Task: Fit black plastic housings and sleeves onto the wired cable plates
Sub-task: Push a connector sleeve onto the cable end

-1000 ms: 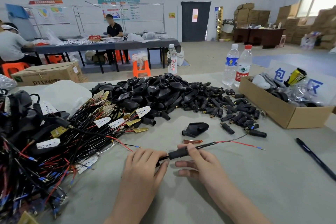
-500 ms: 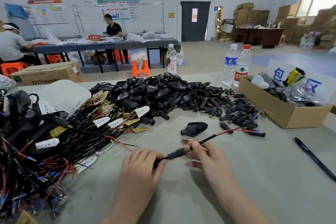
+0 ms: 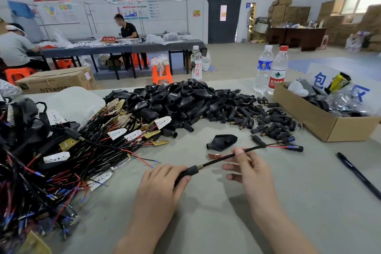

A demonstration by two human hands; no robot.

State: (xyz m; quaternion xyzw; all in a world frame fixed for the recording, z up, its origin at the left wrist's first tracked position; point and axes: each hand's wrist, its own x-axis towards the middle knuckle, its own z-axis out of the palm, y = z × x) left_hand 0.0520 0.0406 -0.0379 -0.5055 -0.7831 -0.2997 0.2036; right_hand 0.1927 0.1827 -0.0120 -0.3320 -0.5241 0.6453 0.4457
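I hold one cable [image 3: 222, 158] just above the bench [image 3: 288, 202], with a sleeve [image 3: 190, 171] on it; the housing [image 3: 222, 142] is not yet fitted.

My left hand [image 3: 162, 183] is curled around the black sleeve, and my right hand [image 3: 249, 169] pinches the cable further along, the other fingers loose. The single housing lies on the bench just behind the cable. I think the risk is at the far end: the thin red wires [image 3: 276, 146] lie among the loose small connectors [image 3: 268, 121] and could catch there, or bend, if I pull quickly. The bench is grey and matt. It carries a pile of housings [image 3: 175, 101], a tangled heap of wired plates [image 3: 86, 146], a cardboard box [image 3: 321, 121], two water bottles [image 3: 270, 70] and a pen [image 3: 358, 175]. Behind is a big workshop with stacked cartons and two other people at a table.
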